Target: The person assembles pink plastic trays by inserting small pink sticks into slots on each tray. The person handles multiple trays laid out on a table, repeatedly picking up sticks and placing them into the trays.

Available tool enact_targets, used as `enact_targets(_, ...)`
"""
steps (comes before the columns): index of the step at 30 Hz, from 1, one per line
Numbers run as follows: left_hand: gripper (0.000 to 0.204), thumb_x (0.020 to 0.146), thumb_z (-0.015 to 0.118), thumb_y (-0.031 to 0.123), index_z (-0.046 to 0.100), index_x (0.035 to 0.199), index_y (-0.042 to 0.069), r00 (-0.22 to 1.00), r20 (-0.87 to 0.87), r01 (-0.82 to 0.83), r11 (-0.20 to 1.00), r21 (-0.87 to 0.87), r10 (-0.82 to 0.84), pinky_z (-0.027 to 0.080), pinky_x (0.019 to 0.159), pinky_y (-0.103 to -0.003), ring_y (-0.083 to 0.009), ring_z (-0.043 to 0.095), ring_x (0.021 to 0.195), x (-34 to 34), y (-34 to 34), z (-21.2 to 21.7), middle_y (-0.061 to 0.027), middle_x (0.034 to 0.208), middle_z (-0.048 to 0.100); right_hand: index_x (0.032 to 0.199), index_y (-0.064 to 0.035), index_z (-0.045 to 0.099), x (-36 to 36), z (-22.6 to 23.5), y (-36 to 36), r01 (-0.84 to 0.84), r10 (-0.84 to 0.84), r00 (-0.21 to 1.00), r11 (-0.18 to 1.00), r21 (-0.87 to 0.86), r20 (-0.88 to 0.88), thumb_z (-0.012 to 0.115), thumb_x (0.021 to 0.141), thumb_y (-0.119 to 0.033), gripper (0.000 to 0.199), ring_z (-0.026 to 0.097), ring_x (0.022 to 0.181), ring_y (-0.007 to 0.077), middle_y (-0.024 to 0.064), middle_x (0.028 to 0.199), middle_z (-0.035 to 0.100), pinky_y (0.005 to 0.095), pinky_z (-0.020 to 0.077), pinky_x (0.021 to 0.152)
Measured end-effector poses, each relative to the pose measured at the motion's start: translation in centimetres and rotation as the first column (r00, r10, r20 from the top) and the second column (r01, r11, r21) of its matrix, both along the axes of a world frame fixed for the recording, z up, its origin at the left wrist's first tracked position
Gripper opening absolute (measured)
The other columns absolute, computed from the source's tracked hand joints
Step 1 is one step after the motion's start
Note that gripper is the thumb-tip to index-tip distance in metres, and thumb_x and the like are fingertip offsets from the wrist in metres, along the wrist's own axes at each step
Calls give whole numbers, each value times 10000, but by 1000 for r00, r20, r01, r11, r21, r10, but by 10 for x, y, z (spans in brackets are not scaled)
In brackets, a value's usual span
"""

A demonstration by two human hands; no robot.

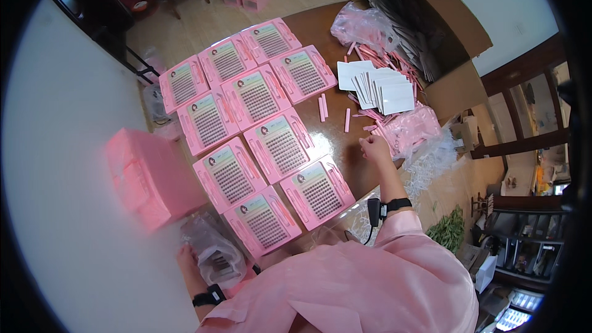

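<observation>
My left hand (187, 255) is low on the left, its fingers closed at the edge of a clear plastic bag (220, 263) with something pale inside. My right hand (375, 147) hovers by the table's right side, fingers curled in; whatever they may hold is hidden. Several pink trays of lash clusters (285, 143) lie in slanting rows on the brown table, each with slim pink tools along one side. Between them and my right hand are a few loose pink tubes (347, 120). Close beyond that hand lie pink packets (409, 128) in clear wrap.
White cards (383, 88) lie fanned over a heap of pink tubes. Behind them an open cardboard box (453, 18) holds stacked sheets. A wrapped pink stack (148, 176) stands left of the table. Clear plastic scraps (425, 172) and a green leafy bundle (448, 229) are to the right.
</observation>
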State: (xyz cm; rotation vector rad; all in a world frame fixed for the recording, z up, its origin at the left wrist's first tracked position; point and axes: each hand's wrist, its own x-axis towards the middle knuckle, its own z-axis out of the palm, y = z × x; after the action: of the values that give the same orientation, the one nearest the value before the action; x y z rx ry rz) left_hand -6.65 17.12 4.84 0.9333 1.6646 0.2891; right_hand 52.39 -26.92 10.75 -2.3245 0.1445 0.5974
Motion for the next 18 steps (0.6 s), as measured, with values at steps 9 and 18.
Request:
enact_targets(9,335,977,589,305,617,1256,121,983,5,-185,980,80,185,424,490,-205,-122,591,670,6,-138,76,-11,943,625,930,-9,727,18,-11,22,-374,392,914,914,-160,105,687,809,-440,449,691,902,410,251,960,709,491,538,832)
enact_targets(18,286,971,617,275,625,1196,98,973,183,-172,967,190,138,439,515,-198,-104,596,672,75,-205,107,-18,951,632,760,-28,628,69,69,-167,40,-46,655,999,26,754,572,914,-264,287,637,716,403,192,762,652,493,497,650)
